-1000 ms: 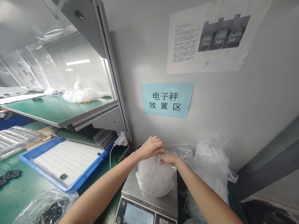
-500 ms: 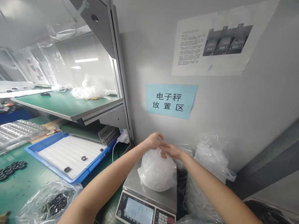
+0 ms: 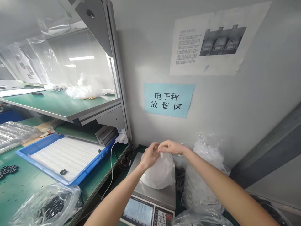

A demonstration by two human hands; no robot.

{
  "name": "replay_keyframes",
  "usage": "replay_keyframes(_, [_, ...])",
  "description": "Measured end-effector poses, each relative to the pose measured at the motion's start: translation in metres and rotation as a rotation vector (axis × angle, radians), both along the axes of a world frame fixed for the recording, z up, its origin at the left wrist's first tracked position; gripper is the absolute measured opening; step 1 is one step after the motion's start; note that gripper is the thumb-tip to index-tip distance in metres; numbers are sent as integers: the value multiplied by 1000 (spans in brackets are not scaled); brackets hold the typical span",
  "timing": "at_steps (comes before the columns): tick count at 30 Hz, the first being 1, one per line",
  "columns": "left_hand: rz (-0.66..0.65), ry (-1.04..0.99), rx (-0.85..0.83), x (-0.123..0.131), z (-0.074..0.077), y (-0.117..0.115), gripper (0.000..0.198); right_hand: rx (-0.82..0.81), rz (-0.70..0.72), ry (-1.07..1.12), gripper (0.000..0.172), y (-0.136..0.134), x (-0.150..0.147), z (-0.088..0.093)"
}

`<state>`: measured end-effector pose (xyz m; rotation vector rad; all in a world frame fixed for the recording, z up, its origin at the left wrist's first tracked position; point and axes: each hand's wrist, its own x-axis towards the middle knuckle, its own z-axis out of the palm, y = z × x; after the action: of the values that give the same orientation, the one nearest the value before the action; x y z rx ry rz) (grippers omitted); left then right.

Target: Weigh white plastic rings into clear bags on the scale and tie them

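A clear plastic bag with white contents (image 3: 160,174) rests on the steel pan of a digital scale (image 3: 164,199). My left hand (image 3: 151,154) is closed at the bag's gathered top, fingers curled up against it. From the right, my right hand (image 3: 171,147) pinches that same top, its fingertips touching the left hand's. Below them, the scale's lit display (image 3: 138,212) reads about 339. My left forearm covers the scale's left corner.
Right of the scale stands a tall clear bag of white pieces (image 3: 201,182). A blue tray (image 3: 78,180) lies left on the green bench, near an open bag of black parts (image 3: 53,207). A white cable (image 3: 111,169) hangs by the bench edge. A blue sign (image 3: 168,99) is on the wall.
My hands have shifted on the bag's top, the right now above and the left lower. The scale reading has changed. One black ring in the blue tray is no longer visible.
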<state>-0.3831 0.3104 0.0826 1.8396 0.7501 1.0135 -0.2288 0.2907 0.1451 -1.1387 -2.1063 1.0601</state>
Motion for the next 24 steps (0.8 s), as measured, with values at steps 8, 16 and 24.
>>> replay_keyframes(8, [-129,-81,-165,-1,3,2,23,360,-253,-486,23,-15,-16,-3])
replay_keyframes(16, [-363,14,-160,-20,17,15,41,827,-408,-724,17,-15,-23,-33])
replay_keyframes(24, [-259,434,479,-18,38,46,22,1237,-220,-773,24,-13,0,-16])
